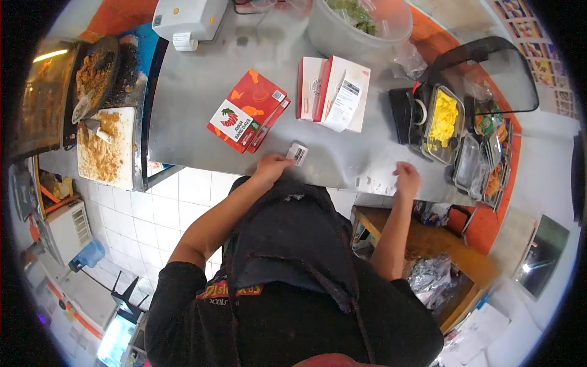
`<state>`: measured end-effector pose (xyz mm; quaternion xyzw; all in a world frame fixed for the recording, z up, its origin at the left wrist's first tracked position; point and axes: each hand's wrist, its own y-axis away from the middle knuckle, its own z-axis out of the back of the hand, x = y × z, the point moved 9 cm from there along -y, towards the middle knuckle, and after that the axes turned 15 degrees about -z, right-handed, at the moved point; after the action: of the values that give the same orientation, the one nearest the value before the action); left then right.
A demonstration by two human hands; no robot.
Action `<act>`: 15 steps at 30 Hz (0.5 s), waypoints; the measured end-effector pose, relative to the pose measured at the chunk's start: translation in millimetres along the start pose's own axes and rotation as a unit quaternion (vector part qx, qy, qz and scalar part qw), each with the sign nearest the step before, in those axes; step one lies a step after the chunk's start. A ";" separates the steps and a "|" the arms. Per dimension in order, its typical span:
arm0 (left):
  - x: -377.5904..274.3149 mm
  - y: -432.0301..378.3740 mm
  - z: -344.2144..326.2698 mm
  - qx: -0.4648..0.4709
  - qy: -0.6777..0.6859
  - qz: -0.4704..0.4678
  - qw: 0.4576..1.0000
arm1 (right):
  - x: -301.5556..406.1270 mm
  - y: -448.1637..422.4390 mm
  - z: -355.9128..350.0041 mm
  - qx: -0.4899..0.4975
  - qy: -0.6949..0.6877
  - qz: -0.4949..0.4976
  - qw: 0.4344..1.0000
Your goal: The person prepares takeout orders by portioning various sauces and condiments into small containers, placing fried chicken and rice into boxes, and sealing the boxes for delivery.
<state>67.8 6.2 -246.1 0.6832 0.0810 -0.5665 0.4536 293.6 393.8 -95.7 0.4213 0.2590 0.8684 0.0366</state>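
Observation:
My left hand (271, 168) pinches a small printed paper label (297, 154) over the front edge of the steel table. Near the table's front edge on the right, my right hand (407, 179) is raised with its fingers curled; whether it holds anything small cannot be told. Beyond my left hand lie red printed cardboard food boxes (250, 110), partly stacked. To their right are white-and-red cardboard boxes (312, 89), and a long printed paper slip (343, 103) lies on the right one.
A label printer (190, 20) stands at the back left, and a large plastic tub (360, 34) with green leaves at the back. Plastic containers, one with yellow food (443, 120), line the right side. A stained white cutting board (106, 149) and a stone mortar (102, 69) are at left.

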 end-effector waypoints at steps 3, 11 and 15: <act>-17.9 18.1 -20.8 -0.010 0.180 0.165 0.970 | 16.3 56.9 -49.8 0.136 0.018 -0.033 0.990; -13.0 -8.0 -51.7 -0.116 0.261 0.157 0.946 | 106.0 103.8 -133.3 0.344 0.016 0.066 0.936; -43.4 18.8 -61.1 -0.177 0.306 0.236 0.905 | 140.4 93.4 -136.5 0.382 0.003 0.092 0.919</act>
<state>107.4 56.4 -202.7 0.7308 0.1516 -0.1820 0.6402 115.4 295.5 -20.5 0.4226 0.5315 0.7039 -0.2083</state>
